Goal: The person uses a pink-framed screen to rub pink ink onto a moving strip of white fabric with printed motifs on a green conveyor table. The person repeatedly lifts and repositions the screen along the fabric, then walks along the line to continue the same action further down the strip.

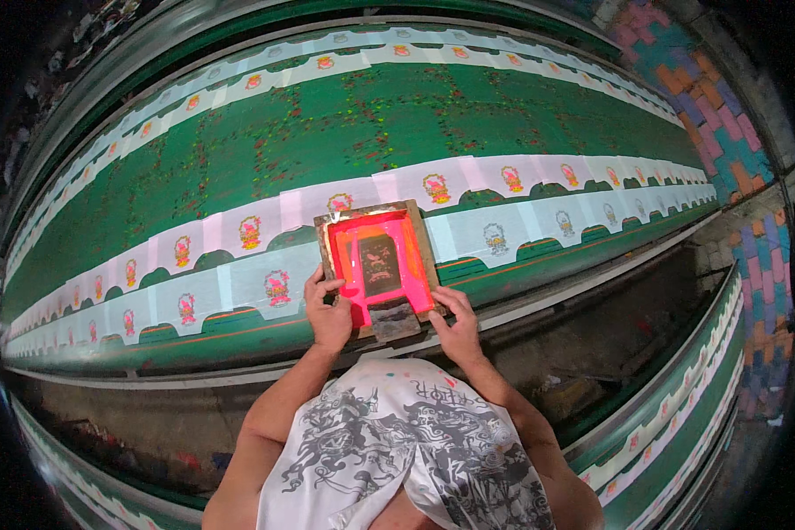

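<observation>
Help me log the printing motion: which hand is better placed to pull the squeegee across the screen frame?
Probably the right hand: it rests beside the squeegee at the frame's near edge, while the left hand grips the wooden screen frame on its left side, steadying it.
</observation>
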`<state>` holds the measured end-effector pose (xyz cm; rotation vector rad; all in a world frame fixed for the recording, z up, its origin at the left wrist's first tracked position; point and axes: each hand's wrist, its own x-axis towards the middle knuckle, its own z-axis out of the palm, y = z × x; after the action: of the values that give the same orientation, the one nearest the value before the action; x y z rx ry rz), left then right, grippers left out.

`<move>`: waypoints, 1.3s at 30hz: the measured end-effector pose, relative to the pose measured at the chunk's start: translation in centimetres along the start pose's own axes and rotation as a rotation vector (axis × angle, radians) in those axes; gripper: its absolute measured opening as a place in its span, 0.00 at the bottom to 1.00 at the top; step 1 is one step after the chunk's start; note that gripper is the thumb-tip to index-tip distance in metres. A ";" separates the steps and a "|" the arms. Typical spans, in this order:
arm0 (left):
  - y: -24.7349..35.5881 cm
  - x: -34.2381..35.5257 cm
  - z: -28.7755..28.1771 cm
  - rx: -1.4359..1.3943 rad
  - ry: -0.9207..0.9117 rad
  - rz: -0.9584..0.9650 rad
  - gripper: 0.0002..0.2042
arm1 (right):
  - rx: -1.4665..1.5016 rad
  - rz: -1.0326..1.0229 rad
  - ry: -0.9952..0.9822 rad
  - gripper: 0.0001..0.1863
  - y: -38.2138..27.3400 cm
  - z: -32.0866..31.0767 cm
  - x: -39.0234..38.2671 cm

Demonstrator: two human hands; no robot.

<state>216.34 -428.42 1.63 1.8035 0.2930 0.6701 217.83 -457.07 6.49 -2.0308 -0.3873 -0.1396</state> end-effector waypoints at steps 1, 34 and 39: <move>0.2 -0.2 0.9 -0.006 0.000 -0.007 0.16 | -0.013 -0.009 -0.021 0.21 0.4 -1.1 0.2; 0.2 -1.1 3.2 -0.013 -0.029 -0.137 0.17 | -0.332 -0.505 -0.631 0.22 -2.0 1.2 19.9; -0.1 -1.3 3.0 -0.044 -0.034 -0.188 0.15 | -0.364 -0.562 -0.538 0.22 -1.2 2.3 20.4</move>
<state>217.05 -431.44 0.52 1.7189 0.4161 0.5090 236.49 -450.21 11.70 -2.2462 -1.3525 -0.0001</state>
